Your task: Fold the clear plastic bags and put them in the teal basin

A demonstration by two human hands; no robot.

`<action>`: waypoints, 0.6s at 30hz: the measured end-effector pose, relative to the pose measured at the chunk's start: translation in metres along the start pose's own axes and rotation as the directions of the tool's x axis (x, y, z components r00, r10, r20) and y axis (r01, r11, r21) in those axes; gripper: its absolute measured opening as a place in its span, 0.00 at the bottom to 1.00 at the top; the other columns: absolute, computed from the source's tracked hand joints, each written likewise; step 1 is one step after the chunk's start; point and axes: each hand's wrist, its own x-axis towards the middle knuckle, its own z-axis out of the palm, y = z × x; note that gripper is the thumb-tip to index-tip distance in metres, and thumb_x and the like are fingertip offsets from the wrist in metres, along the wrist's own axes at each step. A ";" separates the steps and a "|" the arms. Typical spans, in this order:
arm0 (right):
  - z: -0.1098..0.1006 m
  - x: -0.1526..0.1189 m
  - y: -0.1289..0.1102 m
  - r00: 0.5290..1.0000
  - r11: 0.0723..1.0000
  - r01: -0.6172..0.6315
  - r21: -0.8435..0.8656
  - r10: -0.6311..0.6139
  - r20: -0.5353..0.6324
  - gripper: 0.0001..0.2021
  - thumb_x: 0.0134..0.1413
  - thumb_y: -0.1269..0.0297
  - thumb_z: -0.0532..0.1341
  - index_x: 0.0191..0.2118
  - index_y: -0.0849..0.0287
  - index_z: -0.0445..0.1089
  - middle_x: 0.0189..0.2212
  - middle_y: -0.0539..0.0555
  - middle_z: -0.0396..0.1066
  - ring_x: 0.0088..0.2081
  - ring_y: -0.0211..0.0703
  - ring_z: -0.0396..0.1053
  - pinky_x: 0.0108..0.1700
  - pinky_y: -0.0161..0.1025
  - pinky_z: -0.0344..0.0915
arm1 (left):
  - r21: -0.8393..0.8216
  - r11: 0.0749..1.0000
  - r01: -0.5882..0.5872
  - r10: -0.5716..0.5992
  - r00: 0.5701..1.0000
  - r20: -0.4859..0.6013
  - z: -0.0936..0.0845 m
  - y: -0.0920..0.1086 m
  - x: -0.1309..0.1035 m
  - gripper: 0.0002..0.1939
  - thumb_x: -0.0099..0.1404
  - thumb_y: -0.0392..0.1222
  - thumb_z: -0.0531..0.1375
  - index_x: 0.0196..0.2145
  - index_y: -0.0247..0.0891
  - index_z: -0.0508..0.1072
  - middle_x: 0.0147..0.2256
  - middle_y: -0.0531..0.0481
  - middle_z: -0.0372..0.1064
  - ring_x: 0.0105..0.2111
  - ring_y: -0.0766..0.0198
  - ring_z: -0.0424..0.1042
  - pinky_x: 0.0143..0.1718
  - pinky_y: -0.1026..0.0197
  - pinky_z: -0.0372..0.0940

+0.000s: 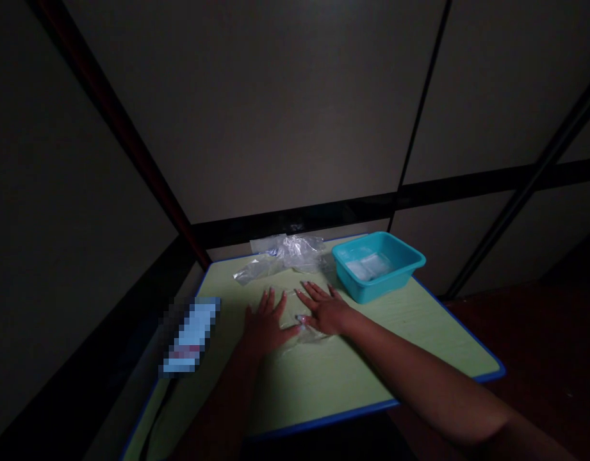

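My left hand (266, 326) lies flat with its fingers spread, its thumb reaching right over a clear plastic sheet or bag (295, 339). My right hand (326, 310) presses on the same plastic from the right, fingers spread too. The two thumbs nearly meet. Beyond the hands, a crumpled heap of clear plastic (295, 253) rests near the table's far edge. A turquoise basin (378, 288) stands behind and right of my right hand, with a pale flat packet (370, 266) inside.
The pale green table (333, 384) has a blue edge. At its left side is a pixelated light-blue object (193, 333), with a dark cord or strap running down from it. Dark-trimmed panels (285, 115) rise behind the table.
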 end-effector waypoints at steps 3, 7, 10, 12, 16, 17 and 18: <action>-0.002 0.000 0.000 1.000 1.000 -0.001 0.005 0.001 0.024 0.40 0.58 0.40 0.47 0.69 0.56 0.33 0.67 0.57 0.21 0.68 0.51 0.24 0.62 0.66 0.29 | -0.019 1.000 0.019 -0.018 0.999 0.037 0.003 0.001 0.001 0.47 0.58 0.71 0.49 0.67 0.45 0.40 0.67 0.39 0.31 0.66 0.44 0.34 0.57 0.27 0.41; -0.008 -0.002 0.000 0.999 1.000 0.004 0.015 -0.004 0.044 0.35 0.62 0.47 0.46 0.69 0.56 0.34 0.68 0.57 0.22 0.68 0.51 0.24 0.61 0.66 0.30 | -0.029 0.999 0.020 -0.018 0.997 0.071 0.001 -0.007 0.005 0.47 0.57 0.70 0.51 0.67 0.48 0.39 0.68 0.40 0.31 0.66 0.41 0.33 0.56 0.26 0.42; -0.010 -0.003 0.003 1.000 1.000 -0.018 0.002 0.018 0.006 0.31 0.64 0.56 0.45 0.69 0.56 0.35 0.68 0.57 0.23 0.68 0.50 0.25 0.61 0.67 0.31 | 0.000 0.999 0.040 -0.040 0.999 -0.002 -0.002 -0.009 0.007 0.41 0.63 0.64 0.50 0.67 0.45 0.43 0.68 0.40 0.34 0.66 0.43 0.34 0.57 0.27 0.41; -0.009 -0.003 0.004 1.000 1.000 -0.005 -0.017 0.005 -0.013 0.33 0.63 0.56 0.48 0.69 0.57 0.35 0.68 0.57 0.23 0.68 0.51 0.26 0.61 0.67 0.31 | 0.023 0.999 0.047 -0.044 0.991 -0.124 -0.005 -0.009 0.008 0.34 0.67 0.58 0.47 0.66 0.43 0.47 0.67 0.42 0.37 0.67 0.46 0.35 0.59 0.31 0.40; -0.009 -0.005 0.005 0.997 0.997 0.063 -0.034 -0.064 -0.035 0.38 0.60 0.50 0.52 0.69 0.56 0.35 0.68 0.58 0.25 0.68 0.53 0.27 0.62 0.66 0.28 | 0.031 0.998 -0.052 0.057 0.975 -0.214 -0.006 -0.009 0.009 0.29 0.69 0.53 0.45 0.64 0.43 0.52 0.67 0.46 0.42 0.66 0.48 0.39 0.61 0.34 0.40; -0.009 -0.006 0.005 0.996 0.997 0.071 -0.038 -0.073 -0.046 0.38 0.59 0.49 0.53 0.69 0.57 0.35 0.68 0.58 0.25 0.68 0.54 0.27 0.62 0.66 0.28 | 0.030 0.996 -0.086 0.090 0.978 -0.189 -0.004 -0.010 0.009 0.29 0.69 0.54 0.46 0.64 0.44 0.52 0.66 0.47 0.43 0.66 0.47 0.40 0.61 0.34 0.41; -0.010 -0.007 0.004 0.995 0.996 0.077 -0.043 -0.079 -0.055 0.39 0.58 0.48 0.54 0.69 0.57 0.35 0.68 0.59 0.25 0.68 0.54 0.27 0.62 0.66 0.27 | 0.028 0.994 -0.110 0.113 0.981 -0.156 -0.003 -0.010 0.010 0.29 0.68 0.55 0.47 0.64 0.46 0.52 0.66 0.47 0.45 0.66 0.48 0.41 0.60 0.33 0.41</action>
